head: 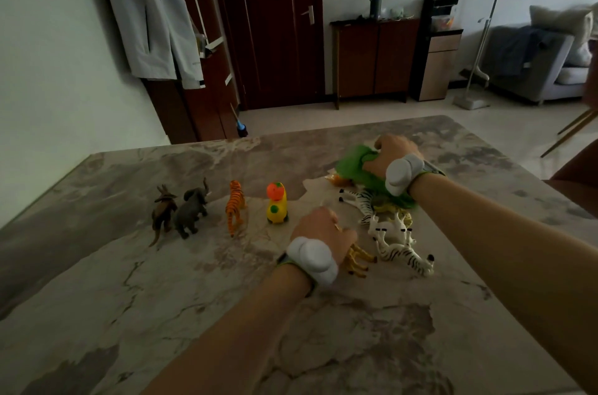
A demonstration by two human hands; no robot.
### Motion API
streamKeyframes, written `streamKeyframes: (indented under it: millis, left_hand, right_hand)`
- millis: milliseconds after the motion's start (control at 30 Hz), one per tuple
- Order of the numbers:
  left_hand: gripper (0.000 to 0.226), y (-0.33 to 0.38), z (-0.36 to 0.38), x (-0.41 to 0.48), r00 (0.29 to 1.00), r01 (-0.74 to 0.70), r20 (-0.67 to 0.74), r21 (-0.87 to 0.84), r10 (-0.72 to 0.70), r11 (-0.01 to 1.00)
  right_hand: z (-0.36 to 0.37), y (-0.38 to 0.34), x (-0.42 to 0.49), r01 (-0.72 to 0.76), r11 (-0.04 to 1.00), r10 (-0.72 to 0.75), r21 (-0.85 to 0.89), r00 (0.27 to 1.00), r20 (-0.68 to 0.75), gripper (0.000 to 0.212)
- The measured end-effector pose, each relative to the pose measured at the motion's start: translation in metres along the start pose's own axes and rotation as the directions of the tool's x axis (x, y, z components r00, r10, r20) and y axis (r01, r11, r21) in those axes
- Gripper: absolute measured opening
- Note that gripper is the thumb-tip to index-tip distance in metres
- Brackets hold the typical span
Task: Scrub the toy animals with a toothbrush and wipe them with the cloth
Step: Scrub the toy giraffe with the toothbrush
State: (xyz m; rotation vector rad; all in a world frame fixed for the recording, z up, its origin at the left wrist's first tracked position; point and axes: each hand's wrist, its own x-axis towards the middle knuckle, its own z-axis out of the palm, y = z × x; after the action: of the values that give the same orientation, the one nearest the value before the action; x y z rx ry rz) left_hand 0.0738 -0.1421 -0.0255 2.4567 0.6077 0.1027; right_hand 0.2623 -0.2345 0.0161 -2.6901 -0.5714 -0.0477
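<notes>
Head view.

- Left hand [318,229], just right of frame centre: fingers curled down around the giraffe [357,260] and gripping its body. The legs stick out from under the palm toward 4 o'clock. Long axis roughly 11-to-5; the head end is hidden by the hand.
- Right hand [393,152], at 1 o'clock of the left hand: closed in a fist, clutching a bunched green cloth [356,166]. The cloth trails toward 5 o'clock under the wrist.
- Zebra [404,254], at 3 o'clock of the giraffe: lying on its side, head toward 4 o'clock, legs up toward 11.
- Second zebra [357,200]: also lying down, partly under the cloth edge.
- Standing in a row at 9 o'clock of the left hand, backs to the camera: yellow toy [276,205], tiger [235,205] (long axis 12-to-6), elephant [192,208] (trunk raised toward 1), brown horned animal [163,210].
- Surface: marbled tabletop [129,281] in beige and grey.
- Room, dim:
  - dark wooden door [275,22] at 12 o'clock
  - pale jacket [152,12] hanging at 10
  - low cabinet [375,54] at 1
  - grey sofa [534,67] at 2
</notes>
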Motion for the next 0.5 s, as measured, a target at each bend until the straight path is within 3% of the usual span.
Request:
streamKeyframes:
  millis: [100, 167, 267, 367, 500]
  left_hand:
    - [0.018, -0.025, -0.025, 0.0, 0.994, -0.03, -0.107, -0.19, 0.009, 0.981]
    - [0.026, -0.044, -0.039, 0.0, 0.983, -0.081, -0.178, -0.248, 0.037, 0.965]
    - [0.025, -0.07, -0.048, -0.003, 0.957, -0.149, -0.283, -0.271, 0.069, 0.951]
    - [0.021, -0.089, -0.047, -0.004, 0.932, -0.212, -0.347, -0.29, 0.104, 0.933]
    - [0.021, -0.101, -0.048, -0.005, 0.912, -0.285, -0.381, -0.318, 0.154, 0.904]
  right_hand:
    - [0.01, -0.016, -0.027, 0.089, 0.99, -0.092, -0.108, 0.995, -0.025, 0.051]
    - [0.015, -0.034, -0.044, 0.223, 0.971, -0.227, -0.091, 0.973, -0.034, 0.041]
    - [0.032, -0.06, -0.07, 0.352, 0.934, -0.344, -0.064, 0.933, 0.11, 0.033]
    - [0.057, -0.074, -0.092, 0.362, 0.927, -0.324, -0.098, 0.904, 0.277, 0.049]
    - [0.078, -0.075, -0.101, 0.253, 0.966, -0.228, -0.05, 0.929, 0.293, 0.055]
